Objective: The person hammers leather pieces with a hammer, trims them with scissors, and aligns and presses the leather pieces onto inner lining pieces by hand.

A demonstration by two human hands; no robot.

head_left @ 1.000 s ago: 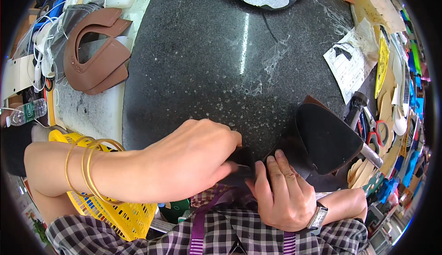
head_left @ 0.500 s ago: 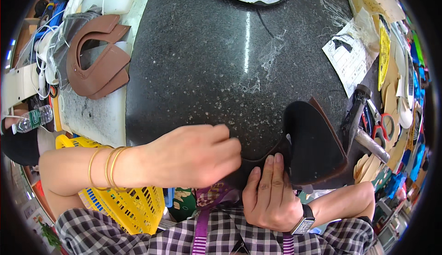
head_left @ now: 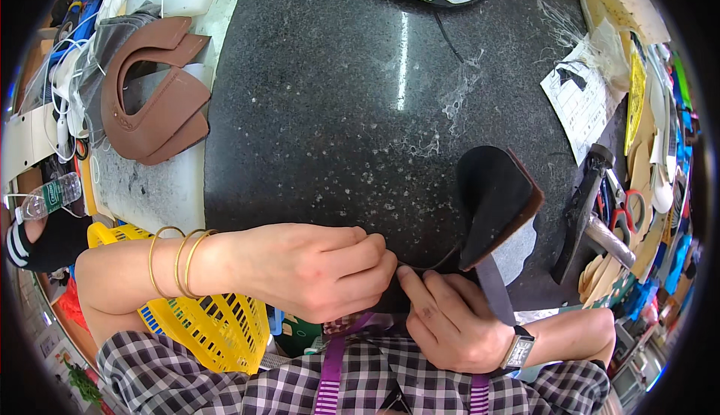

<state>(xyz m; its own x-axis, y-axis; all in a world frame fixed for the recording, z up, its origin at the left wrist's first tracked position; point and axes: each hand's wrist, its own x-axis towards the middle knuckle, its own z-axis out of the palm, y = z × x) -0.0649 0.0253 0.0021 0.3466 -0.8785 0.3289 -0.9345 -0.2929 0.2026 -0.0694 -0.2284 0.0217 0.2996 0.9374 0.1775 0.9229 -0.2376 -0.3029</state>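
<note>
- Black leather piece (head_left: pixel 484 197), brown-edged: mostly up and right of the right hand's fingertips, curled up off the worktop; a narrow edge runs leftward from it toward the gap between the hands.
- Key relation: raised part leans up-right, away from both hands; right hand (head_left: pixel 457 321) nearest, left hand (head_left: pixel 334 272) only near the narrow end. Long axis hard to call, piece is folded.
- Right hand: fingers bent, looks to be gripping the near edge; grey strip of the piece hangs across its fingers.
- Left hand: fingers curled in, tips meeting just beside the right fingertips; can't tell from here whether anything's pinched.
- Dark worktop (head_left: pixel 322 115): under and beyond both hands.
- Right of right hand: hammer (head_left: pixel 577 220), then red-handled scissors (head_left: pixel 622 203).
- Beyond left hand, far left: brown leather pieces (head_left: pixel 124 126). Below left forearm: yellow basket (head_left: pixel 225 332).
</note>
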